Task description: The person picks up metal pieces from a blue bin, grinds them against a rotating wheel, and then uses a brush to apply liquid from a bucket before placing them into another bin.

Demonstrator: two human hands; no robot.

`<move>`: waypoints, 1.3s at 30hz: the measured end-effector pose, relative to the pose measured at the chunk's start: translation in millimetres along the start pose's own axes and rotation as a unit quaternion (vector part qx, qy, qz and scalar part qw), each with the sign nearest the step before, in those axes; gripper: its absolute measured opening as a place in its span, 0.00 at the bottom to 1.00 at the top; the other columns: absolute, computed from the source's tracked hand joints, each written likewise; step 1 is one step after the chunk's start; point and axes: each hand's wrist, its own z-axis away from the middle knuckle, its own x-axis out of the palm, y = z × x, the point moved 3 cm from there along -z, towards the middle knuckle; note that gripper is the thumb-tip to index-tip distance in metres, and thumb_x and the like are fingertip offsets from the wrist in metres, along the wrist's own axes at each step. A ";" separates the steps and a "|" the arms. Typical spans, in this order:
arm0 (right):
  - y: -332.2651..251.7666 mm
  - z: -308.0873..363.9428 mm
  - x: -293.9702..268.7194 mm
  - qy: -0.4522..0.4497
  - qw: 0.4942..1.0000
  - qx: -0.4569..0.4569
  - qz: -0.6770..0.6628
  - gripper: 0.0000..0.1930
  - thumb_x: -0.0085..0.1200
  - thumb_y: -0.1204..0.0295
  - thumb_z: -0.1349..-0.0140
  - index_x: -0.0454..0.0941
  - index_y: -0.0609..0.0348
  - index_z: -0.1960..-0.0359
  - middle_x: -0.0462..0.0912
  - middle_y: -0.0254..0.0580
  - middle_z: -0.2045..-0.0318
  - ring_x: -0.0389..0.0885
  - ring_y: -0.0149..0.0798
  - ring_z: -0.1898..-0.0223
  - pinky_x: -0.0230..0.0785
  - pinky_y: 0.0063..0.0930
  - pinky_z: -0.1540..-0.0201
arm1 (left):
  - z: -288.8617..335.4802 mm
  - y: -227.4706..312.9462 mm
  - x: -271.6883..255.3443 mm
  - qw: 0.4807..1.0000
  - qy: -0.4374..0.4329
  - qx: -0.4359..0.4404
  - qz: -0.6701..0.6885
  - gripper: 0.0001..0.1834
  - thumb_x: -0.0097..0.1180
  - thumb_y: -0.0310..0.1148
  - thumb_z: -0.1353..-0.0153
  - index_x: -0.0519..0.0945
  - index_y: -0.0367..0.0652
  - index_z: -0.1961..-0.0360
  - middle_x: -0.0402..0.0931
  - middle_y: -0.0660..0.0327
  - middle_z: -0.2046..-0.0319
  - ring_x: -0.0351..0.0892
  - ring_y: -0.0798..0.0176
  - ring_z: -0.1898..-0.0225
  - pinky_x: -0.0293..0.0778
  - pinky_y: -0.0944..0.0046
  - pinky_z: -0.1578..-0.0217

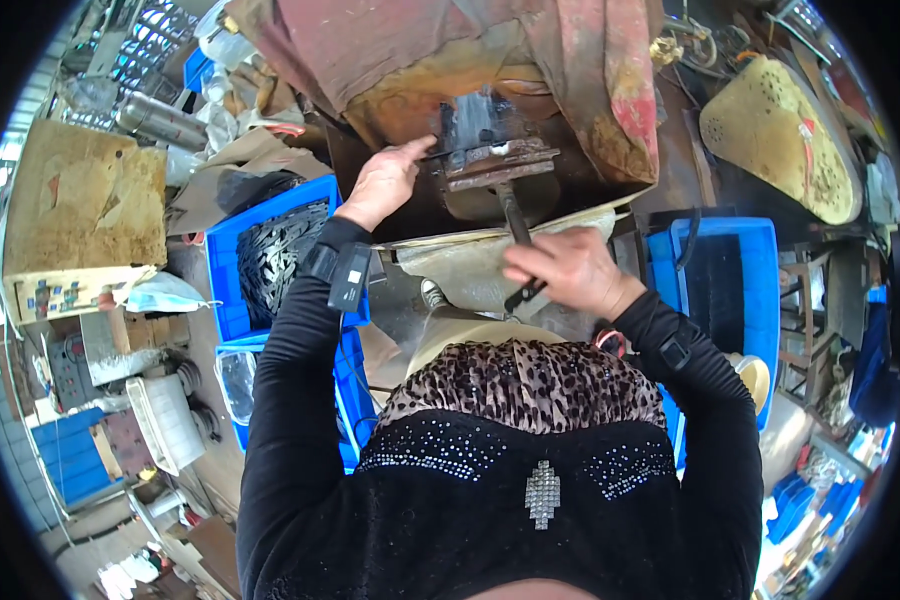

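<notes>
Ahead of me is a worn metal fixture (500, 168), a rusty crossbar in front of a grey, scraped block (475, 118). My left hand (382, 185) is at its left side, thumb and fingers drawn together at what looks like a thin dark strip (440, 154) reaching toward the block. A dark lever-like handle (514, 215) runs from the crossbar back toward me. Around its near end my right hand (575, 272) is closed, with the black tip (525, 297) sticking out below the fingers.
Left of the fixture, a blue crate (218, 285) holds many dark metal strips (280, 250). Another blue crate (763, 300) stands at the right. Stained cloth (420, 50) drapes over the fixture's housing. A wooden box (85, 200) is far left; a perforated yellowish guard (780, 140) stands far right.
</notes>
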 end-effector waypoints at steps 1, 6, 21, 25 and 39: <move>4.9 -11.3 -4.5 0.009 1.000 0.013 0.003 0.10 0.64 0.69 0.46 0.78 0.51 0.63 0.73 0.33 0.80 0.78 0.40 0.80 0.71 0.32 0.77 | 6.5 -2.4 -10.5 0.998 0.053 -0.022 0.003 0.23 0.51 0.19 0.45 0.79 0.44 0.47 0.80 0.48 0.55 0.81 0.47 0.56 0.77 0.54 0.53; 44.9 -81.0 -17.0 0.147 0.984 0.061 -0.074 0.15 0.61 0.76 0.43 0.80 0.55 0.53 0.85 0.40 0.64 0.85 0.37 0.66 0.76 0.29 0.62 | 72.8 -4.5 -72.0 0.977 0.181 -0.113 -0.006 0.21 0.52 0.20 0.44 0.79 0.42 0.47 0.80 0.49 0.54 0.80 0.47 0.56 0.77 0.55 0.54; 224.9 -216.5 -47.2 0.049 0.980 0.176 0.074 0.26 0.49 0.51 0.31 0.76 0.58 0.43 0.82 0.48 0.49 0.79 0.43 0.46 0.67 0.28 0.44 | 423.6 -39.6 -93.5 0.768 0.341 -0.540 0.057 0.12 0.54 0.25 0.42 0.85 0.43 0.59 0.85 0.55 0.65 0.85 0.53 0.60 0.78 0.61 0.56; 270.0 -227.8 -41.0 -0.020 0.980 0.179 0.084 0.28 0.45 0.46 0.32 0.75 0.55 0.41 0.80 0.50 0.47 0.77 0.49 0.44 0.66 0.32 0.43 | 492.1 -39.1 -55.0 0.742 0.248 -0.620 -0.047 0.13 0.53 0.27 0.42 0.86 0.46 0.59 0.85 0.55 0.64 0.85 0.56 0.60 0.78 0.60 0.56; 219.6 -182.0 -44.6 0.126 0.979 0.155 0.034 0.26 0.52 0.53 0.32 0.74 0.61 0.42 0.78 0.50 0.45 0.76 0.41 0.45 0.65 0.29 0.43 | 553.8 -6.6 0.7 0.577 0.190 -0.790 -0.083 0.14 0.56 0.31 0.46 0.86 0.49 0.59 0.84 0.54 0.61 0.83 0.52 0.57 0.78 0.56 0.56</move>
